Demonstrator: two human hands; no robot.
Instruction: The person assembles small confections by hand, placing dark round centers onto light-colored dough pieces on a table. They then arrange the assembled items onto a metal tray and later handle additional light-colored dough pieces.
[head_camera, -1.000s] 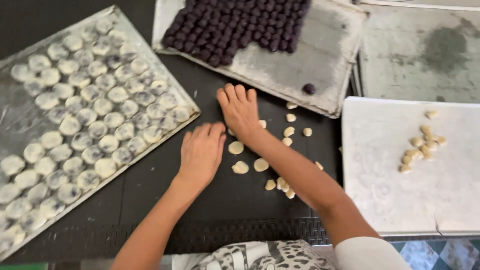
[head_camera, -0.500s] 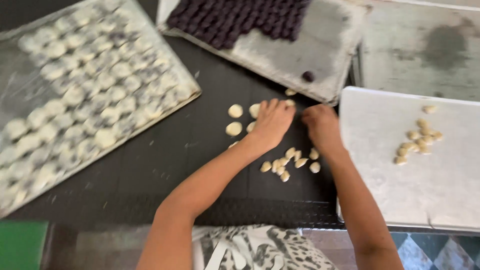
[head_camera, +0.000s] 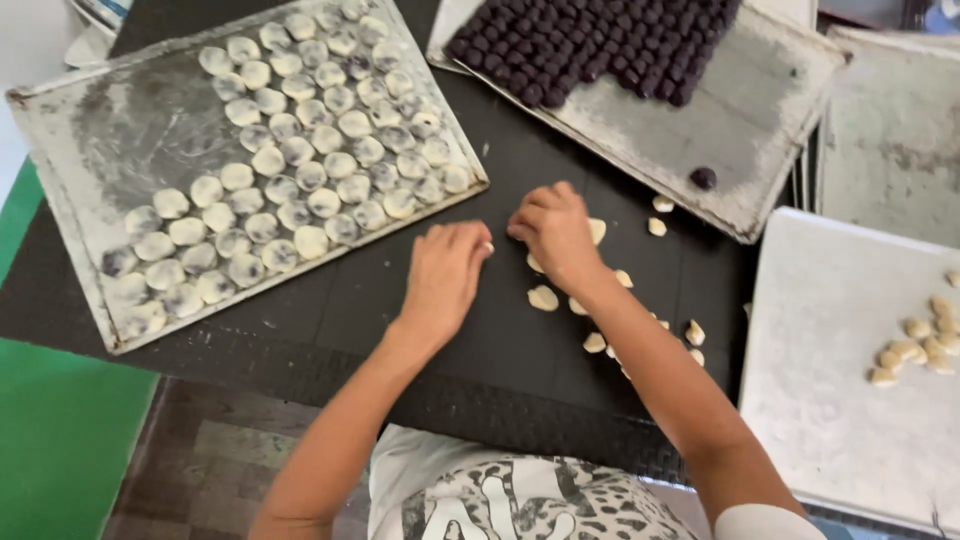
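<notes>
Dark rubbery mat (head_camera: 420, 300) covers table. Battered metal tray (head_camera: 60, 140) at far-left corner, rows of pale round filled dough balls (head_camera: 300, 180). Left hand (head_camera: 445, 275) palm down, fingers loosely curled; right hand (head_camera: 555, 232) curled, apparently pinching small flat cream dough piece (head_camera: 597, 230) mid-mat. Best grip: light fingertips, avoid squashing. Pieces soft, uneven.

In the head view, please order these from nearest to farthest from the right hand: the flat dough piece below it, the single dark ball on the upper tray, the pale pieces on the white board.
From the right hand:
1. Flat dough piece, just below the hand on the dark mat.
2. Single dark ball, up and right, on the metal tray.
3. Pale pieces, far right, on the white board.
</notes>
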